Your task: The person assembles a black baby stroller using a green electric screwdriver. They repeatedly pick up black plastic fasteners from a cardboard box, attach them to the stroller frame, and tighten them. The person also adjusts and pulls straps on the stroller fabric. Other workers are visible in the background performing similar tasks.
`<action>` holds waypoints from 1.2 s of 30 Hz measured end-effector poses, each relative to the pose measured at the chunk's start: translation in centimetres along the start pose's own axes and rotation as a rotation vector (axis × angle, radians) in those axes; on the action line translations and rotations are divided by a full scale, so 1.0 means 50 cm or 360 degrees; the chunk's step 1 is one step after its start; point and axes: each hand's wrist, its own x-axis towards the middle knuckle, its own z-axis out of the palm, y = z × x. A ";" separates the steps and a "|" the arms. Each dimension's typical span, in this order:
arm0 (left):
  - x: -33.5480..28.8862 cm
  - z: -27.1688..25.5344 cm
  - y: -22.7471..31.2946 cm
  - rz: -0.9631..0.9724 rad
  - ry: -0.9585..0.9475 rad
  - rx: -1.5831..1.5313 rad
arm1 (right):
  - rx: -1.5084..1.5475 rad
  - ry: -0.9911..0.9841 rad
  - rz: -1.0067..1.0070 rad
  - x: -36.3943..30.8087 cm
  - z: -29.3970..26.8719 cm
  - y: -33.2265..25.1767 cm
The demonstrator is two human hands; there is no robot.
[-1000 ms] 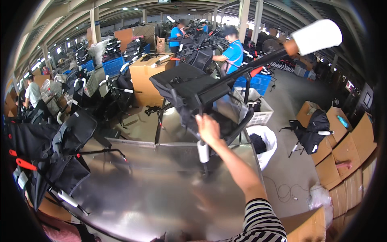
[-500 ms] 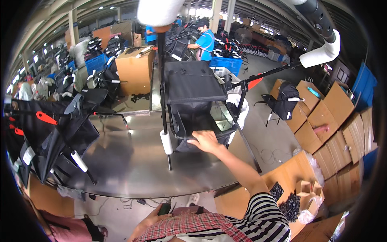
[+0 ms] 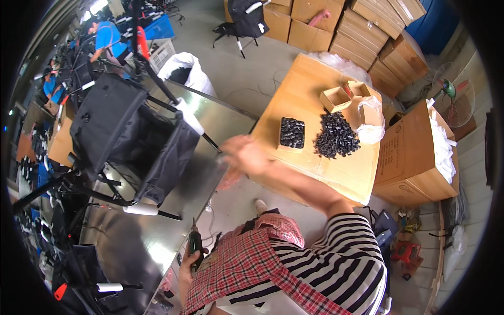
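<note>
My left hand [image 3: 187,269], low beside the bench edge, is closed round a dark green power screwdriver [image 3: 195,245] whose thin bit points up. My right hand [image 3: 245,154] is stretched out between the metal bench and the cardboard-covered table. Motion smears its fingers, so whether it holds anything cannot be told. Left of it, a black stroller-like frame [image 3: 118,126] of tubes and fabric stands on the bench, with white sleeves on its legs. On the table lie a small box [image 3: 292,133] filled with black parts and a loose heap of black plastic pieces [image 3: 337,136].
The shiny metal bench [image 3: 123,236] runs along my left. Two small open cartons [image 3: 336,98] and a clear plastic bag [image 3: 371,123] are on the table. A large carton [image 3: 407,157] with white pieces stands at right, near a fan [image 3: 449,89]. A person in blue [image 3: 109,39] works far left.
The view has swung right, bringing the cardboard-covered table to the middle. My right hand has let go of the frame's bar and moved toward that table. My left hand still holds the screwdriver.
</note>
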 end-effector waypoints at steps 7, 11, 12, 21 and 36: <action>0.128 0.129 0.026 -0.0355 0.0031 0.0246 | -0.0107 0.0185 0.1174 -0.251 -0.143 0.329; 0.161 0.163 0.008 -0.0306 0.0067 0.0269 | -0.0373 -0.0004 0.1169 -0.219 -0.115 0.322; 0.164 0.176 0.007 -0.0285 0.0081 0.0282 | -0.0400 -0.0034 0.1191 -0.217 -0.105 0.324; 0.143 0.210 0.003 -0.0124 0.0216 0.0264 | 0.0378 0.0137 0.1096 -0.137 -0.109 0.285; -0.042 0.242 0.181 0.1049 -0.0327 0.0669 | 0.1289 -0.0074 -0.0419 0.312 -0.056 -0.244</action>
